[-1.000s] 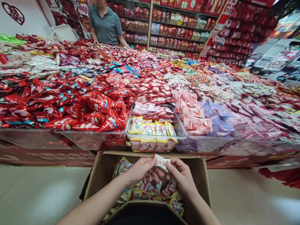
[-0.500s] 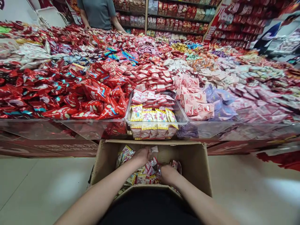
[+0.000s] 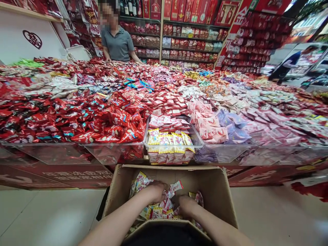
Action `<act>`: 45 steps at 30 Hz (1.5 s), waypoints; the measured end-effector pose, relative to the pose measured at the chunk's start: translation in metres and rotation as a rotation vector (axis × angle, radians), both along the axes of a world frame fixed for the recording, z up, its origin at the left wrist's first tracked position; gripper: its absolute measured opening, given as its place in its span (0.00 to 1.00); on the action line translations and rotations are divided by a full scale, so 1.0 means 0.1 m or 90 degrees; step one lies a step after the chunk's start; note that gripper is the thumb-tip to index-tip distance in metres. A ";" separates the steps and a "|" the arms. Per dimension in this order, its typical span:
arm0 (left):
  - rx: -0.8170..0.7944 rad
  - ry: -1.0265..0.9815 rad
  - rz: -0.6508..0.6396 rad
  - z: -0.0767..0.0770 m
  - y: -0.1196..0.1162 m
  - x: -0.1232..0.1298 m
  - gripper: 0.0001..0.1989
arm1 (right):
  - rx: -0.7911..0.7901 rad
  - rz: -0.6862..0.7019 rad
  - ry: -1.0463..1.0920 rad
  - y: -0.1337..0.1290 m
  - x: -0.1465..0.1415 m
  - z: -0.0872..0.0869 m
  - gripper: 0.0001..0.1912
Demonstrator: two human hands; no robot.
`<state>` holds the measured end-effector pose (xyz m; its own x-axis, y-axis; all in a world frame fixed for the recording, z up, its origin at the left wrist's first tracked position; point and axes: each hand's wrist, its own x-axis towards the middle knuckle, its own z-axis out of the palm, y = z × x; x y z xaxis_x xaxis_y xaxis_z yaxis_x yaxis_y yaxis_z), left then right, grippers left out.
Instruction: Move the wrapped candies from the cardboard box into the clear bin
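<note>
Both hands reach down into an open cardboard box [image 3: 229, 193] between me and the counter. Small candy packets [image 3: 160, 216], white with pink, red and yellow edges, lie loose in it. My left hand [image 3: 156, 192] is over the packets left of the middle, its fingers curled down among them. A red-edged white packet [image 3: 176, 186] is just right of its fingertips. My right hand [image 3: 187, 206] is curled low among packets at the right. What either hand holds is hidden. Beyond the box stands a clear plastic bin [image 3: 197, 140] with similar yellow-edged packets [image 3: 164, 140] in neat rows.
Red candy bags [image 3: 119, 118] heap up left of the bin, with pink packets [image 3: 212, 133] and purple packets [image 3: 232, 128] on the right. A person in a grey shirt [image 3: 118, 44] stands behind the counter. Stocked shelves [image 3: 189, 23] line the back.
The view has tilted up, showing more of the shelves and the person behind the counter. Both hands remain in the box; the red-edged packet sits closer to the middle, between them.
</note>
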<state>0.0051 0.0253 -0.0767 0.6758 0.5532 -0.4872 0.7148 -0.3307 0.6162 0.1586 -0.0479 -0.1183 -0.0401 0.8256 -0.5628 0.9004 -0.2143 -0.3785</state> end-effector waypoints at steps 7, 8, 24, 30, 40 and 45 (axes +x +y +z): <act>-0.067 -0.167 0.072 0.23 0.08 -0.02 0.28 | 0.200 -0.121 0.306 0.16 0.18 0.50 0.11; -0.085 -0.196 0.087 0.26 0.08 -0.01 0.25 | 0.207 -0.164 0.401 0.15 0.20 0.55 0.12; -0.440 -0.466 0.255 0.62 -0.02 0.17 0.24 | 0.166 -0.527 0.797 0.08 0.20 0.88 0.20; -0.458 -0.486 0.248 0.59 -0.05 0.21 0.24 | 0.268 -0.462 0.733 0.04 0.23 0.89 0.15; -0.414 -0.602 0.313 0.67 -0.11 0.19 0.14 | 0.409 -0.254 0.726 -0.08 0.24 1.08 0.12; -0.478 -0.591 0.303 0.69 -0.09 0.14 0.16 | 0.423 -0.028 0.655 -0.14 0.36 1.06 0.19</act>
<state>0.0193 0.0161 -0.0081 0.7409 0.6280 -0.2379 -0.1290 0.4807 0.8673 0.1951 -0.0619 -0.0119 -0.1817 0.9520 0.2465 0.1132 0.2692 -0.9564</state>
